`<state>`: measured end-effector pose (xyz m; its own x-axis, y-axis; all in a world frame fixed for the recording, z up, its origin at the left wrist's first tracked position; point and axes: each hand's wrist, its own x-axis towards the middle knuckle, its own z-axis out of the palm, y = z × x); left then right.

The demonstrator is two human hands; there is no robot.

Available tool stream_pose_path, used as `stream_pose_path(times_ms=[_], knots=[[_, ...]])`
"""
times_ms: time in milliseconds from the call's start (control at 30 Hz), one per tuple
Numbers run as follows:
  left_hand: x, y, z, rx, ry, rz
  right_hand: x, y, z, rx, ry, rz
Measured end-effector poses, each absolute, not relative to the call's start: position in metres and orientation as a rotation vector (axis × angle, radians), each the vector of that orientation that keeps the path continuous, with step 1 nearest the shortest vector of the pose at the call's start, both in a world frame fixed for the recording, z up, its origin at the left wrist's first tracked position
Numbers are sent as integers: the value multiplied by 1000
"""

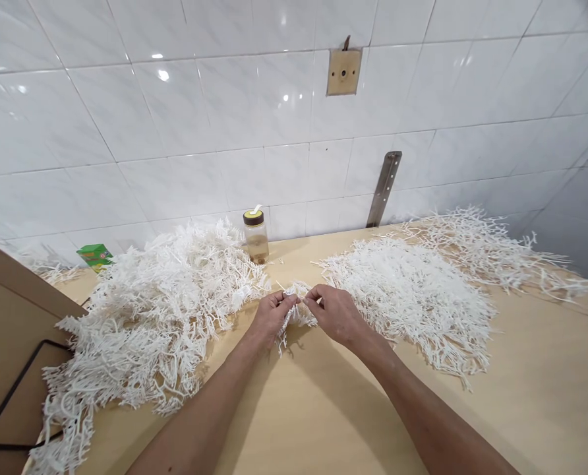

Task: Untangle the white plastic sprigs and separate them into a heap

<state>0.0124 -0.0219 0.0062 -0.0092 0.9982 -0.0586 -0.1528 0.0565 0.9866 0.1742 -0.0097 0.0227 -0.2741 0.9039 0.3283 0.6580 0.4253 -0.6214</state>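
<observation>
Both hands meet over the middle of the table, pinching a small white branching sprig (301, 316) that looks like artificial twig. My left hand (273, 313) is closed on its left side, thumb against the fingers. From the right, my right hand (336, 313) pinches close to the same piece, fingertips almost touching the left thumb. Parts of the sprig hang below the left fingers, and its gripped portion is hidden. A big heap of similar white branches (160, 316) lies left of my hands. To the right spreads a flatter pile of white twigs (417, 297).
A jar with a yellow-and-black lid (256, 237) stands near the wall. Thinner bare white stems (492, 247) lie at the back right. A green box (95, 256) sits behind the left heap. A brown panel (12, 356) with a black wire frame (7, 402) borders the left.
</observation>
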Motion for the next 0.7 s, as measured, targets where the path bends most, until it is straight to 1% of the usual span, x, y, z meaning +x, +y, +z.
stream_pose_path(times_ms=[133,300,567,633,700], knots=[[14,-20,2,1132,1165,1252,172,-8,17,-1370,-2022,393],[10,-17,2,1134,1151,1201,169,-9,17,-1272,-2083,379],[12,-19,5,1168,1225,1288,169,-11,17,-1212,-2040,542],[12,-19,4,1154,1203,1289,170,-10,17,-1202,-1984,631],[11,-19,3,1107,1178,1280,171,-9,16,-1196,-1897,804]])
